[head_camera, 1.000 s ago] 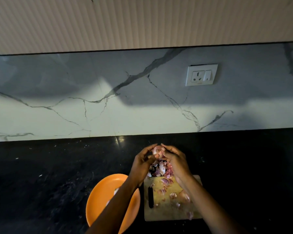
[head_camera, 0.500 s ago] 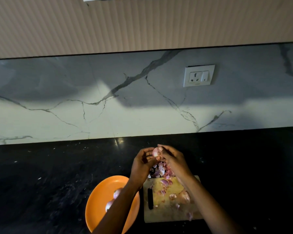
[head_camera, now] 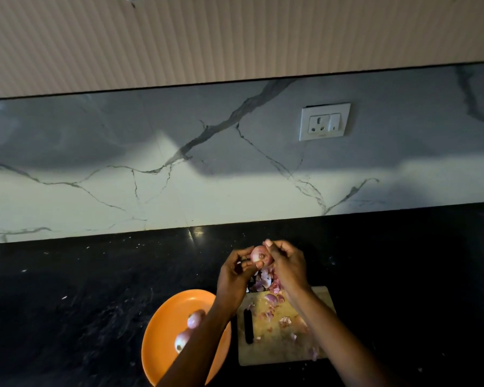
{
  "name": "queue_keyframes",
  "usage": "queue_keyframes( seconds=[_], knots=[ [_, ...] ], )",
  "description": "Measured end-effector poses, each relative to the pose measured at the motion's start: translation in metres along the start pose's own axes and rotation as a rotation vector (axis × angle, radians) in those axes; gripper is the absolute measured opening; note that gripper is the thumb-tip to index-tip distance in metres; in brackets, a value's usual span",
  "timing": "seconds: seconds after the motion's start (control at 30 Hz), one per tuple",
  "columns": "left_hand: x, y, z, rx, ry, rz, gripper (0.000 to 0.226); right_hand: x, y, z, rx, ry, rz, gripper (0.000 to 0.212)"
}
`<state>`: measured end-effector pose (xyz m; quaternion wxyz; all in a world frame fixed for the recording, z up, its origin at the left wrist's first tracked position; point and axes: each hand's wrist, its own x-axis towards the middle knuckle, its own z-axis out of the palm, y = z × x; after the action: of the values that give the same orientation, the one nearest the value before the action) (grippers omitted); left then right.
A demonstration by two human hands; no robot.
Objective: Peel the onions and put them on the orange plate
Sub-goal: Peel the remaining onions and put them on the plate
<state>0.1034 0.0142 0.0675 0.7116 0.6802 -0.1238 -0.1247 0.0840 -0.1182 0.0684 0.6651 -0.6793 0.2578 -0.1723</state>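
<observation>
A small pink onion point(head_camera: 259, 256) is held in the air above the far end of the wooden cutting board point(head_camera: 277, 344). My left hand point(head_camera: 235, 277) pinches it from the left with thumb and fingers. My right hand point(head_camera: 287, 265) grips it from the right, fingertips curled over its top. The orange plate point(head_camera: 162, 342) lies left of the board, partly under my left forearm. Two peeled onions point(head_camera: 194, 319) lie on the plate.
Pink onion skins point(head_camera: 264, 283) are piled at the board's far end and scattered across it. A black-handled knife point(head_camera: 248, 326) lies along the board's left edge. The counter is black stone; a marble backsplash with a white socket point(head_camera: 324, 122) rises behind.
My hands have turned the onion slightly, so more of it shows between the fingers. My left forearm has shifted right, uncovering the two onions on the plate.
</observation>
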Motion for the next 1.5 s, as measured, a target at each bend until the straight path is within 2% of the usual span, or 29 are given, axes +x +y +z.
queue_keyframes(
  seconds=[0.13,0.23,0.3,0.43,0.57,0.63,0.73,1.0,1.23,1.37,1.5],
  knots=[
    [0.002,0.003,-0.001,-0.014,-0.025,-0.010,0.029,0.001,0.001,-0.003,0.023,0.031,0.004,0.023],
    [0.004,0.006,0.000,-0.053,-0.031,-0.031,0.028,0.005,0.001,-0.008,0.032,0.035,0.002,0.015],
    [0.005,0.006,0.000,-0.083,-0.028,-0.046,0.029,0.009,0.000,-0.013,0.025,-0.047,-0.008,0.012],
    [0.010,0.005,-0.005,-0.129,-0.017,-0.078,0.031,0.020,-0.002,-0.027,-0.022,-0.143,-0.055,0.029],
    [0.012,0.008,-0.008,-0.242,-0.040,-0.122,0.034,0.018,-0.010,-0.034,-0.029,-0.286,-0.091,0.020],
    [0.013,0.010,-0.008,-0.325,-0.091,-0.154,0.038,0.013,-0.016,-0.031,-0.016,-0.391,-0.098,0.024],
    [0.014,0.014,-0.007,-0.380,-0.137,-0.197,0.038,0.010,-0.015,-0.024,-0.024,-0.404,-0.149,0.027],
    [0.016,0.012,-0.011,-0.119,-0.109,-0.078,0.037,0.006,-0.013,-0.022,0.007,-0.353,-0.169,0.028],
    [0.011,0.011,-0.001,-0.042,0.049,-0.014,0.038,0.007,-0.010,-0.019,0.002,-0.275,-0.196,0.017],
    [0.014,0.010,-0.002,0.038,0.099,0.041,0.037,0.007,-0.012,-0.019,0.015,-0.221,-0.202,0.021],
    [0.017,0.004,-0.007,0.157,0.084,0.113,0.037,0.006,-0.014,-0.018,-0.001,-0.236,-0.172,0.023]
  ],
)
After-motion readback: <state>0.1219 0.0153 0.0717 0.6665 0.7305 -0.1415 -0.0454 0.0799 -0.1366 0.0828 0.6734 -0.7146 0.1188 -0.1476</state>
